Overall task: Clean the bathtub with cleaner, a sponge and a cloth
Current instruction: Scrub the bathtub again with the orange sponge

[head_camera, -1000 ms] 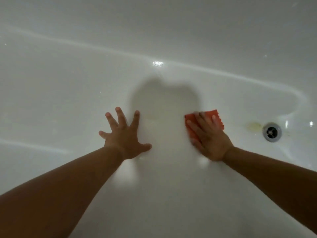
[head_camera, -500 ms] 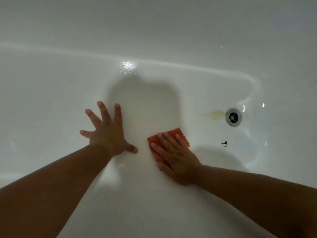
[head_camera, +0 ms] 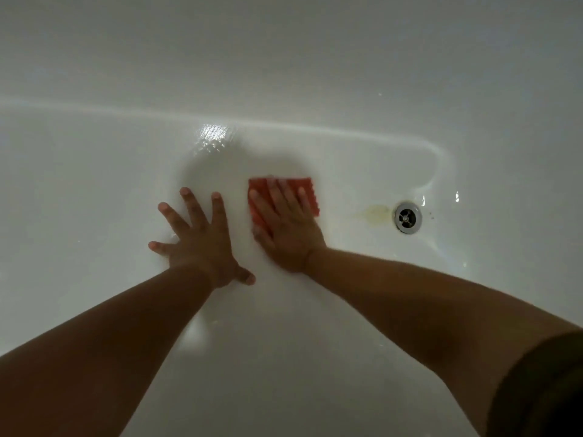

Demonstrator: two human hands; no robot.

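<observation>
In the head view, the right hand [head_camera: 288,230] and the orange sponge [head_camera: 307,192] under it now sit farther up the bathtub [head_camera: 94,184] floor than half a second ago, when they lay lower and nearer the person. The small dark speck that showed below the drain [head_camera: 408,217] then is no longer seen. The left hand [head_camera: 202,244] has kept its pose, fingers spread.

The sponge lies flat on the white tub floor, left of the drain and well apart from it, with a yellowish stain [head_camera: 373,212] between them, just beside the drain. The right grip is not closed around the sponge: the palm and straight fingers press down on top of it, with the sponge's far edge and ridged right edge showing past the fingertips. The left grip is apart and empty, the hand planted flat on the tub floor just beside the right one. A bright wet glare [head_camera: 214,135] shines beyond both hands.
</observation>
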